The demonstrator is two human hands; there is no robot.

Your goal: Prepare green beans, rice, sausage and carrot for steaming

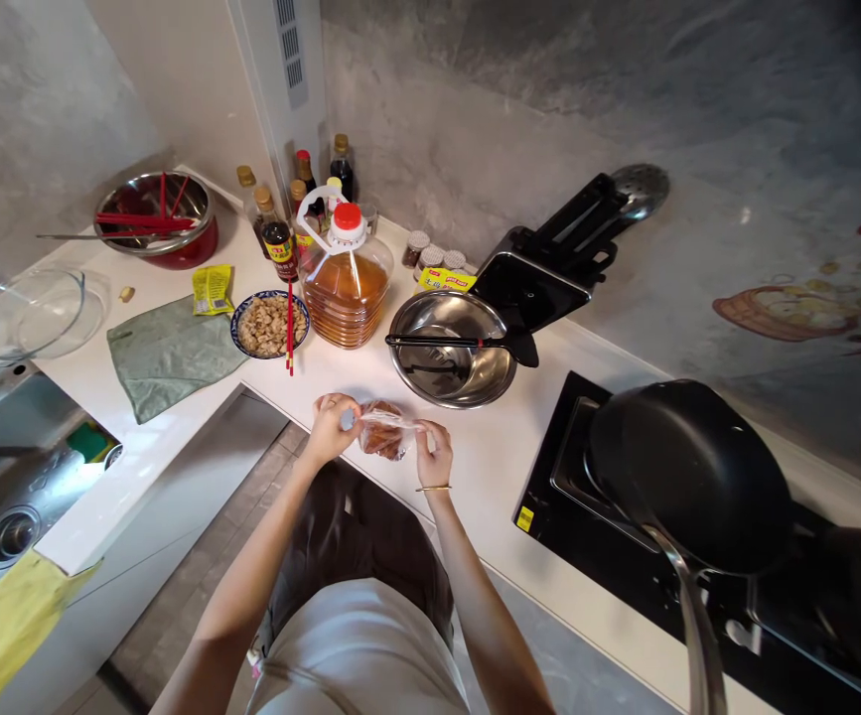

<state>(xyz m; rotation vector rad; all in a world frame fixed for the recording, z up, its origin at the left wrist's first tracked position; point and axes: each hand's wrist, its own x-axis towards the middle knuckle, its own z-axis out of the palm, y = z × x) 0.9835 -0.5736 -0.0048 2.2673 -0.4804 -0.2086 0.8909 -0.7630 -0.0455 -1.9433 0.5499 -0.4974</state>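
While both hands are at the front edge of the counter, a clear plastic bag with reddish-brown contents sits between them, just about over that edge; whether it rests on the surface or is held slightly above, I cannot tell. Its plastic is drawn out sideways from hand to hand, so its long axis runs left to right, at a slight slant to the counter's front edge. The filled part is a rounded lump, and which end is the bottom is unclear.

The left hand has thumb and fingers pinched together on the left end of the plastic. The right hand, with a thin bracelet at its wrist, pinches the right end in the same way, fingertips closed on the film and the other fingers curled.

Farther in from the front edge, toward the wall, a steel bowl carries a black spatula across its rim. To the left, near where the counter's front edge turns a corner, a blue-rimmed bowl holds pale-brown pieces, with red chopsticks across its right side. A large oil jug stands just beside it.
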